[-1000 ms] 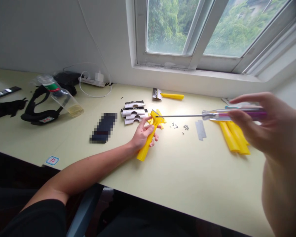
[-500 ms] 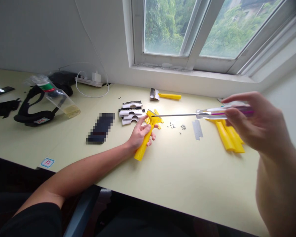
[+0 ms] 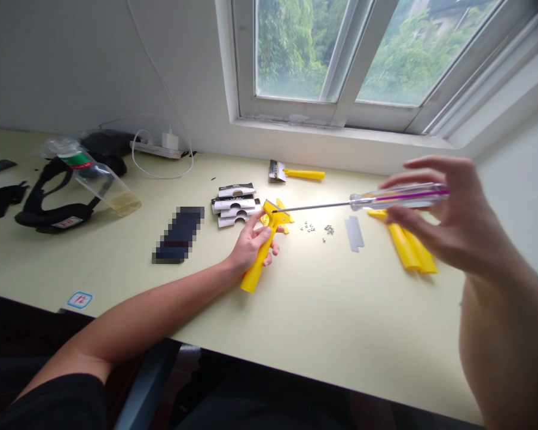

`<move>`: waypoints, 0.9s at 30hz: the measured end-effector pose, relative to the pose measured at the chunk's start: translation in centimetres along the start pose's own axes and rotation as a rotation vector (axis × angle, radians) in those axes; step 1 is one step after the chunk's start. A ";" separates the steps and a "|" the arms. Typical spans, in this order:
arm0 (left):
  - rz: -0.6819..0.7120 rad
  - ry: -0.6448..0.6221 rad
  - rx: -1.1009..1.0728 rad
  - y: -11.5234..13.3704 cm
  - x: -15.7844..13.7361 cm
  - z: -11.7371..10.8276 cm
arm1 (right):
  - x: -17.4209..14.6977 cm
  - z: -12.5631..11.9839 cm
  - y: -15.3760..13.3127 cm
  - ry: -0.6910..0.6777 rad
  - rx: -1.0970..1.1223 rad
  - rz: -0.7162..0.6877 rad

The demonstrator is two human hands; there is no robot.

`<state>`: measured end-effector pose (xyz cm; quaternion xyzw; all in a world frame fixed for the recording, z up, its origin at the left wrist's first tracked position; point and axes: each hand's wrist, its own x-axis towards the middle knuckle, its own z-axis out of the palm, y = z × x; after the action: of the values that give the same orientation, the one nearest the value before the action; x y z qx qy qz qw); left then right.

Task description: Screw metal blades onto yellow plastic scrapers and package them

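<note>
My left hand [image 3: 251, 246] is closed around a yellow scraper [image 3: 256, 270], its head tilted up and its handle pointing toward the table's front edge. In my right hand [image 3: 452, 215] is a screwdriver [image 3: 399, 197] with a clear and purple handle. The thumb lies below that handle and the fingers are loosely spread above it, with the handle's end toward the palm. The screwdriver's shaft runs left, and its tip meets the scraper's head. Right of the head lie small nuts [image 3: 311, 227] and a pile of screws [image 3: 329, 229]. Yellow pieces partly show behind the scraper.
Grey blades [image 3: 354, 233] and yellow handles [image 3: 411, 248] lie to the right. Behind are stacked black-and-white packages [image 3: 237, 206] and another scraper with a yellow handle [image 3: 305, 174]. At left are a pixelated dark object [image 3: 178, 235], a bottle [image 3: 103, 179] and a black headset-like strap [image 3: 56, 218].
My right hand's fingers have opened wider around the screwdriver handle, baring more of it. The tip stays at the scraper's head. The whole view has shifted slightly.
</note>
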<state>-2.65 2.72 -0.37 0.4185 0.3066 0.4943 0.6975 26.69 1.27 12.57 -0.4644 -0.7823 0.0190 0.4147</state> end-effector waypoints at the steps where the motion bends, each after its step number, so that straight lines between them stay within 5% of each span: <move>1: -0.001 0.004 0.000 0.0 0.0 0.0 | 0.0 0.0 0.0 -0.035 0.026 -0.021; 5: -0.005 0.011 0.003 0.0 0.0 0.1 | -0.1 -0.1 -0.2 0.064 -0.105 0.045; 9: -0.001 0.017 0.006 0.2 0.0 0.1 | -0.1 -0.2 -0.3 -0.055 -0.022 -0.003; 16: 0.007 0.033 -0.025 0.7 0.0 0.2 | 0.0 -0.2 -0.4 -0.043 0.061 -0.002; 23: 0.044 0.128 -0.053 1.3 0.1 0.5 | 0.7 -0.6 -0.2 0.312 0.293 0.118; 25: 0.059 0.194 -0.069 1.5 0.3 0.4 | 0.8 -1.0 0.6 0.274 0.385 0.200; 27: 0.075 0.226 -0.084 1.7 0.3 0.4 | 0.9 -1.4 1.7 0.066 0.429 0.310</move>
<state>-2.89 3.16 1.31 0.3419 0.3465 0.5764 0.6564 28.66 2.36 13.34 -0.4806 -0.6660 0.2327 0.5209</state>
